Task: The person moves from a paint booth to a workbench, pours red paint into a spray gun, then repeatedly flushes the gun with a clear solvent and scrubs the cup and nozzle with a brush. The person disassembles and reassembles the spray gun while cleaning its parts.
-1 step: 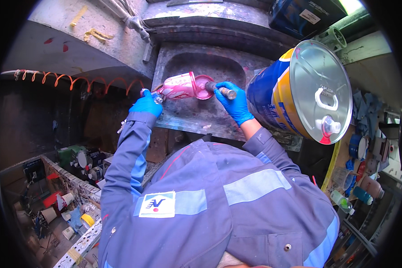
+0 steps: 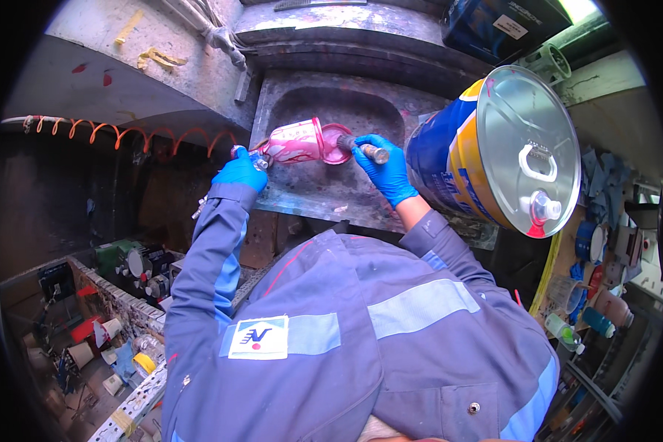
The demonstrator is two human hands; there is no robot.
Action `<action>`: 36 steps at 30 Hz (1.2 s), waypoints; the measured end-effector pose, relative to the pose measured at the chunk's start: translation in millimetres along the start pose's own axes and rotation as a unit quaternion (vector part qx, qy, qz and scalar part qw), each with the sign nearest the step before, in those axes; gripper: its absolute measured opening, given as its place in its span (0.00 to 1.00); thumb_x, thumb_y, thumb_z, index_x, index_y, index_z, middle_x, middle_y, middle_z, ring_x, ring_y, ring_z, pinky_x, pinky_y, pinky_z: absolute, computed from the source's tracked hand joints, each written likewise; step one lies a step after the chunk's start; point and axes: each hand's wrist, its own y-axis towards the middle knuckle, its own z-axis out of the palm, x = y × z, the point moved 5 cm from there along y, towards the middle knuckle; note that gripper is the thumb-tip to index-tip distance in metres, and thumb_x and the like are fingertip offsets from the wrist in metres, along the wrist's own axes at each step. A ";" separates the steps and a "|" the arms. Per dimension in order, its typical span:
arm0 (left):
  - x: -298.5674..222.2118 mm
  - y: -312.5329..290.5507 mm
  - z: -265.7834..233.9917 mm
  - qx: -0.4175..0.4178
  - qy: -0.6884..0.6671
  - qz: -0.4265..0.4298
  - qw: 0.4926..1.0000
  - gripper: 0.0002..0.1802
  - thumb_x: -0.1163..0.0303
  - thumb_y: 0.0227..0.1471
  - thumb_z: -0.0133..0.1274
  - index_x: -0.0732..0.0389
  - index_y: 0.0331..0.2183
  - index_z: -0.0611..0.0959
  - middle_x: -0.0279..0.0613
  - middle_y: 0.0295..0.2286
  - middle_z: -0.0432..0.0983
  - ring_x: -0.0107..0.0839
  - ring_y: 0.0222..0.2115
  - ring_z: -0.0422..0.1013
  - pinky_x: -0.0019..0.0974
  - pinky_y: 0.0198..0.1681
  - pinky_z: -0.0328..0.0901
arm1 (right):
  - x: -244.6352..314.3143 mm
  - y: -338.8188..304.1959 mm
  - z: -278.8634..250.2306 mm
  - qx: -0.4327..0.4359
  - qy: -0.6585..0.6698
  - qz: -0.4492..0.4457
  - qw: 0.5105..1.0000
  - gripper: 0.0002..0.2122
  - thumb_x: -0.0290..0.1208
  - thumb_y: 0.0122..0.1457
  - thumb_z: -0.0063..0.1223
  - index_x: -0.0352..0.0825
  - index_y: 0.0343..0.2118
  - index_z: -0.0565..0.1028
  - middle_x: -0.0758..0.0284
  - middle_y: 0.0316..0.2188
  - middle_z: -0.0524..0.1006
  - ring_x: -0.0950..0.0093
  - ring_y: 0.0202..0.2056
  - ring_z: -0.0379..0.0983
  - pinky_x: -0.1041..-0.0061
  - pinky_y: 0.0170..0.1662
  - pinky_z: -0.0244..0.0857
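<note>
My left hand (image 2: 241,173), in a blue glove, is closed round the metal body of a spray gun (image 2: 260,160). A white paint cup (image 2: 296,141) streaked with pink lies tipped at the front of the gun, its rim toward the right. Against that rim is a round, pink-coated opening or dish (image 2: 337,144); whether it is a separate piece I cannot tell. My gloved right hand (image 2: 387,171) grips a thick-handled brush (image 2: 376,154), its dark head reaching into the pink round part. All this is held over a grey, stained sink (image 2: 313,193).
A large blue and yellow drum (image 2: 457,151) with a metal lid stands right of the sink. An orange coiled hose (image 2: 155,136) runs in from the left. A dark box (image 2: 493,29) sits at the back right. Bottles and cups (image 2: 563,331) crowd the far right.
</note>
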 end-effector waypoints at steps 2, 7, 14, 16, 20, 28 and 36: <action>-1.5 5.2 -4.7 -0.005 -0.013 -0.002 1.000 0.36 0.50 0.54 0.46 0.62 0.58 0.61 0.61 0.48 0.73 0.58 0.48 0.71 0.52 0.51 0.65 | 0.1 -0.4 0.0 0.000 0.010 -0.001 1.000 0.08 0.33 0.54 0.62 0.37 0.35 0.78 0.59 0.32 0.79 0.61 0.34 0.79 0.70 0.37 0.71; -7.3 20.7 -8.4 0.068 0.013 0.061 0.996 0.49 0.41 0.43 0.57 0.66 0.57 0.62 0.61 0.52 0.69 0.55 0.52 0.67 0.49 0.52 0.65 | 2.1 -0.6 2.1 0.002 0.025 0.002 1.000 0.08 0.33 0.54 0.62 0.37 0.35 0.78 0.58 0.32 0.79 0.61 0.34 0.79 0.70 0.37 0.71; -23.1 6.9 -38.0 0.108 0.071 0.125 0.984 0.34 0.48 0.50 0.52 0.65 0.50 0.74 0.61 0.47 0.74 0.54 0.48 0.71 0.48 0.50 0.66 | 3.9 -1.3 3.3 -0.017 0.032 0.006 0.999 0.09 0.34 0.54 0.61 0.37 0.35 0.78 0.58 0.32 0.79 0.62 0.34 0.79 0.70 0.37 0.71; -25.3 -2.8 -49.7 0.110 0.112 0.151 0.976 0.29 0.49 0.53 0.48 0.64 0.45 0.79 0.62 0.43 0.75 0.55 0.45 0.73 0.49 0.48 0.67 | 2.2 -2.6 3.5 -0.018 0.023 0.012 0.999 0.09 0.34 0.54 0.61 0.37 0.35 0.78 0.58 0.32 0.79 0.62 0.34 0.79 0.70 0.37 0.71; -24.0 -15.6 -70.6 0.072 0.148 0.183 0.969 0.28 0.47 0.57 0.43 0.63 0.39 0.83 0.63 0.38 0.77 0.55 0.42 0.74 0.51 0.44 0.68 | 4.2 -3.1 6.6 -0.018 0.016 0.007 1.000 0.09 0.35 0.53 0.62 0.37 0.35 0.78 0.57 0.32 0.79 0.60 0.34 0.79 0.69 0.37 0.71; -22.5 -6.3 -83.7 0.047 0.127 0.209 0.969 0.23 0.52 0.56 0.45 0.61 0.38 0.84 0.58 0.35 0.78 0.54 0.38 0.75 0.51 0.40 0.69 | 66.0 -18.8 -27.4 -0.192 0.054 0.000 0.980 0.05 0.26 0.55 0.61 0.33 0.34 0.79 0.68 0.34 0.81 0.79 0.35 0.77 0.80 0.41 0.71; -43.5 15.7 -68.6 0.199 -0.139 0.198 0.950 0.23 0.49 0.52 0.55 0.62 0.28 0.85 0.44 0.22 0.78 0.35 0.22 0.76 0.37 0.24 0.68 | 118.3 -20.1 41.9 -0.093 0.105 -0.145 0.979 0.10 0.23 0.51 0.64 0.34 0.37 0.78 0.63 0.38 0.81 0.73 0.39 0.79 0.75 0.46 0.71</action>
